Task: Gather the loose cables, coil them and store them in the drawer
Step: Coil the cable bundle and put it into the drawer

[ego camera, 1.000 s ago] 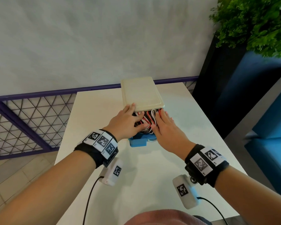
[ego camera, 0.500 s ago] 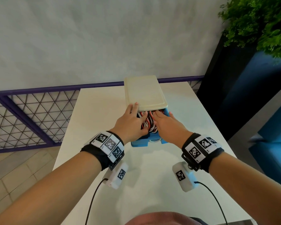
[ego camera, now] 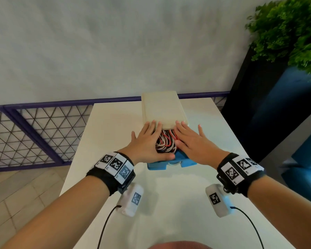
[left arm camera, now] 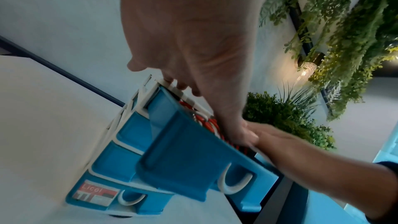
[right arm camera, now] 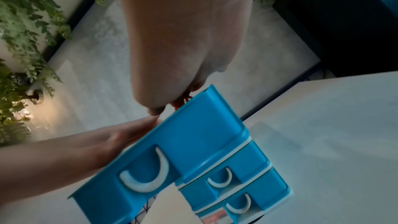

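A small drawer unit with a cream top (ego camera: 161,108) stands on the white table (ego camera: 104,133). Its blue top drawer (ego camera: 162,165) is pulled out toward me, and red, white and dark coiled cables (ego camera: 166,143) lie inside it. My left hand (ego camera: 147,141) lies flat with straight fingers over the drawer's left side, fingertips at the cream top's edge. My right hand (ego camera: 190,141) lies flat over the right side in the same way. The wrist views show the blue drawer front (left arm camera: 189,164) (right arm camera: 172,156) with its white handle below each palm.
Two shut blue drawers (right arm camera: 232,185) sit under the pulled-out one. A purple mesh railing (ego camera: 34,133) runs along the table's far and left sides. A dark planter with green foliage (ego camera: 291,33) stands at the right, and a blue seat (ego camera: 305,159) is beside the table.
Both hands have opened flat and moved apart to the drawer's two sides, fingertips now reaching the cream top. More of the cables shows between them.
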Demonstrator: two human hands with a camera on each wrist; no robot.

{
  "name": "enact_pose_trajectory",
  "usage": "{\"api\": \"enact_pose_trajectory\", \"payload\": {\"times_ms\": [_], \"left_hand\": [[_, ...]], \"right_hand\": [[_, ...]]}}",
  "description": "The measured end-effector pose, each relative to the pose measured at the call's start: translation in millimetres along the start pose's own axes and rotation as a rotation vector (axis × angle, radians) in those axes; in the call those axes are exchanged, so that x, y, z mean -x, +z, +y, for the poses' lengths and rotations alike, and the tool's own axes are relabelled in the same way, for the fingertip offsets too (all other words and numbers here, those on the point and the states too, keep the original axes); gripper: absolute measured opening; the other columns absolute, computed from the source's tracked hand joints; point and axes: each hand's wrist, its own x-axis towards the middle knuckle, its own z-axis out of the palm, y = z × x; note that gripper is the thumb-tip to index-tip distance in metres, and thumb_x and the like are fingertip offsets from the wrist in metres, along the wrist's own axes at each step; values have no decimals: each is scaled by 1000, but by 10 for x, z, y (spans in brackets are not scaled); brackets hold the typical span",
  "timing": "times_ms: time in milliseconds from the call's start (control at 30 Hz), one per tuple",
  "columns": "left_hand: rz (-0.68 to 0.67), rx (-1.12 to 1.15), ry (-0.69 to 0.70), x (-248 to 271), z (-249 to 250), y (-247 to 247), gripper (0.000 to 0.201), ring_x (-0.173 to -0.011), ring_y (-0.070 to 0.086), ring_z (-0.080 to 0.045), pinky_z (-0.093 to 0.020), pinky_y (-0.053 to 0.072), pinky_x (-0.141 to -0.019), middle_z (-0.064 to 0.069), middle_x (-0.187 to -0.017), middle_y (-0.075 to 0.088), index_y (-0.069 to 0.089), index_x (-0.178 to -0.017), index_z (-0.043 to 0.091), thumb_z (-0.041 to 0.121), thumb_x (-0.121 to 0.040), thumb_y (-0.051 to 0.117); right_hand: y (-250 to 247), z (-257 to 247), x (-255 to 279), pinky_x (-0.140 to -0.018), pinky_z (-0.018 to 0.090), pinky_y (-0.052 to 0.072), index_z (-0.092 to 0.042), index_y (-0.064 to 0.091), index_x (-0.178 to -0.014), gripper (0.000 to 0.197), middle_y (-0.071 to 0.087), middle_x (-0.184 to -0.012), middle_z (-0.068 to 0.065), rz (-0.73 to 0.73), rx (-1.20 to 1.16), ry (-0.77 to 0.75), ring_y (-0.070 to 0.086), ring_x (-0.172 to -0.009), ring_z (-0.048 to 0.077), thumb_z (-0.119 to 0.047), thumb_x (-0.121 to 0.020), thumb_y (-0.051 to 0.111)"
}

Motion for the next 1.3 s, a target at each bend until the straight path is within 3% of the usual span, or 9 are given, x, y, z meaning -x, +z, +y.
{"api": "enact_pose_trajectory", "payload": {"times_ms": [100, 267, 433, 533, 733, 967, 1100, 1200, 1300], "left_hand": [[-141, -13, -27, -30, 34, -18, 143, -138, -37, -17, -61, -13, -110, 3, -151, -39, -31, -142, 21, 85, -53, 60], [-182, -60, -10, -53, 27, -15, 138, -134, -43, -18, -60, -16, -111, 1, -148, -44, -33, -141, 21, 89, -56, 51], [-157, -93, 3, -47, 4, 3, 135, -136, -40, -19, -58, -16, -113, 0, -150, -40, -29, -143, 20, 91, -57, 46], [-90, -109, 19, -35, -8, 19, 134, -141, -31, -20, -57, -12, -114, -1, -154, -32, -22, -147, 21, 92, -56, 45], [47, -146, 6, -55, 5, -6, 122, -146, -8, -22, -57, -3, -113, -1, -160, -8, -1, -151, 24, 91, -59, 42], [299, -148, 16, -95, -35, -3, 77, -126, 34, -20, -52, 18, -106, 9, -137, 37, 42, -128, 33, 81, -68, 48], [354, -174, 34, -148, -63, -27, 62, -113, 42, -20, -49, 23, -106, 9, -121, 45, 48, -117, 29, 74, -74, 51], [389, -115, 81, -172, -58, -35, 56, -103, 43, -20, -36, 44, -83, 5, -112, 48, 52, -114, 24, 65, -76, 59], [343, -52, 91, -163, -77, -84, 56, -107, 40, -19, -31, 41, -65, 5, -115, 45, 51, -120, 24, 52, -75, 69]], "right_hand": [[4, 35, -60, -116, 54, -8, -19, -7, -154, 67, -17, -162, -5, -74, 89, -63, -18, -146, 9, -52, -97, 3], [72, 88, -104, -118, 56, -5, -20, -14, -153, 89, -21, -161, -4, -61, 176, -112, -21, -146, 13, -66, -77, -28], [64, 83, -88, -112, 55, -11, -48, -16, -147, 55, -25, -160, -3, -72, 144, -169, -24, -146, 19, -55, -98, 7], [76, 92, -86, -112, 56, -11, -53, -13, -145, 51, -27, -159, -1, -78, 179, -176, -26, -145, 21, -54, -99, 9], [56, 104, -157, -115, 58, -4, -52, -10, -145, 47, -25, -159, -3, -81, 222, -139, -23, -147, 18, -50, -100, 4], [-36, 32, -166, -117, 51, 12, -45, 27, -148, 71, 5, -164, -2, -11, 121, -110, 2, -150, 17, -61, -85, -2], [-28, 71, -176, -118, 45, 15, -38, 30, -149, 54, 14, -163, -2, 16, 81, -132, 11, -149, 18, -53, -97, 23], [16, 91, -193, -118, 42, 24, -28, 37, -148, 48, 26, -159, 2, 113, 31, -164, 24, -146, 23, -22, -101, 44], [-3, 91, -197, -116, 38, 27, -26, 33, -150, 57, 34, -156, 2, 182, -80, -114, 33, -141, 23, -14, -97, 51]]}}
